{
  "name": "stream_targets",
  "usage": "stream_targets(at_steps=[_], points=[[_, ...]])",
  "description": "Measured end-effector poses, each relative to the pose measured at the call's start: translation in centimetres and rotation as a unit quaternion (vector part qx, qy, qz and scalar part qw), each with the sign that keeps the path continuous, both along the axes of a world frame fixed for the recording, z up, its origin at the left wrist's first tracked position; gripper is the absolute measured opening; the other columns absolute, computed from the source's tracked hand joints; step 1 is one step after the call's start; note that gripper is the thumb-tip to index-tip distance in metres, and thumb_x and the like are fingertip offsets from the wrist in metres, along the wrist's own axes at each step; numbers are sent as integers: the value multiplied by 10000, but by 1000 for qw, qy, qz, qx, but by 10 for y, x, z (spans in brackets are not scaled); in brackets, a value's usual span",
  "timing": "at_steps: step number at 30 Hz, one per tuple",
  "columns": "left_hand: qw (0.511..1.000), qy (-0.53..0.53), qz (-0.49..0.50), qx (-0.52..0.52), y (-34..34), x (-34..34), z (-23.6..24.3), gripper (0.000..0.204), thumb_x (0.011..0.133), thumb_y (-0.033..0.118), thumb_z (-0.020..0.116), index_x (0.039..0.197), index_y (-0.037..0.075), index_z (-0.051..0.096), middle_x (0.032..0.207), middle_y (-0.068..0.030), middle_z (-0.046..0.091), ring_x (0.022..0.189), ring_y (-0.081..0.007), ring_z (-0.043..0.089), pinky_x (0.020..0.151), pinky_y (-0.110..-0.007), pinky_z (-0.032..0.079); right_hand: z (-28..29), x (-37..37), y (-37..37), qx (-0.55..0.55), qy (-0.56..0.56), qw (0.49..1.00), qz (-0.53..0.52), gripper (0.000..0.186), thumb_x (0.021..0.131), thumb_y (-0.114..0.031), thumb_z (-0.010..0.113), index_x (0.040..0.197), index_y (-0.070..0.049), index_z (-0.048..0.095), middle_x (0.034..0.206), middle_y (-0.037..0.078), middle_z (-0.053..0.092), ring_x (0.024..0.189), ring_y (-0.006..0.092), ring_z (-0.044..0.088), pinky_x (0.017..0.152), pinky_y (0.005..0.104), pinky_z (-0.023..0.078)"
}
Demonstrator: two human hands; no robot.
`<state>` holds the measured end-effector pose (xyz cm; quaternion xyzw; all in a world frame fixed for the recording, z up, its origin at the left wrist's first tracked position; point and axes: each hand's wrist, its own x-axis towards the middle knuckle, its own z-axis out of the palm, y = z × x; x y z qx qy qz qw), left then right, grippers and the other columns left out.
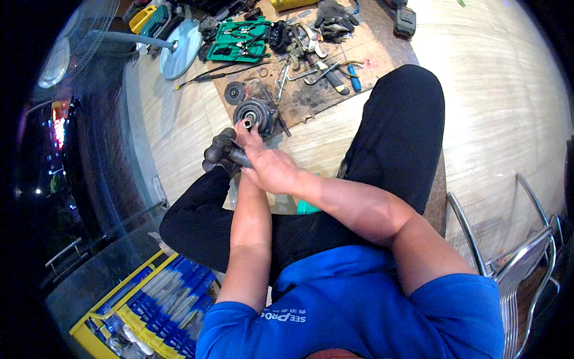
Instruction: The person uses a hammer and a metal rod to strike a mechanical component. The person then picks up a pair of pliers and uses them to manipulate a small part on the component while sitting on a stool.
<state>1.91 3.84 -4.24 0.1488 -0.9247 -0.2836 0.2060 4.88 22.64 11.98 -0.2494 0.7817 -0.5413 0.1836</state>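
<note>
My left hand (251, 139) is closed around a small metal socket-like tube (247, 124), its fingers at the centre of a dark round pulley (254, 111). This pulley belongs to a greasy machine part standing at the near edge of a stained board. Crossing over my left wrist, my right hand (272, 170) grips the handle of a dark grey hammer (220, 146). The thick hammer head is beside my left hand, apart from the pulley. A loose black ring-shaped disc (235, 92) lies just beyond the pulley.
The stained board (311, 105) carries pliers, a blue-handled screwdriver (354, 78), a green tool case (239, 40) and dark gloves (335, 19). A round metal stand base (180, 50) is at upper left. A yellow-and-blue rack (161, 299) stands lower left, a metal chair (520, 257) at right.
</note>
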Motion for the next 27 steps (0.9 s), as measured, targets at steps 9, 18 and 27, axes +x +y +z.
stream_targets(at_steps=[9,18,27], points=[[972,21,-90,-216,-47,23,-67,322,971,150,508,1283,73,530,1177,-103,528,1133,-239,470,995,-390,360,-8,-11,-8,2,-39,997,-66,647,881,-258,626,1381,73,382,929,291,665,867,458,646,772,514,525],[987,21,-92,-130,-27,15,-88,311,965,146,522,1267,76,535,1159,-95,534,1108,-233,476,975,-387,369,-14,-16,1,-1,-26,997,-68,694,884,-271,616,1399,101,336,881,303,656,836,457,649,763,511,521],[995,23,-83,-59,-29,21,-87,301,958,143,535,1252,79,541,1140,-86,539,1082,-226,482,956,-383,378,-10,-16,3,14,-52,997,-61,682,884,-257,615,1397,94,336,896,305,655,860,467,642,782,516,516]])
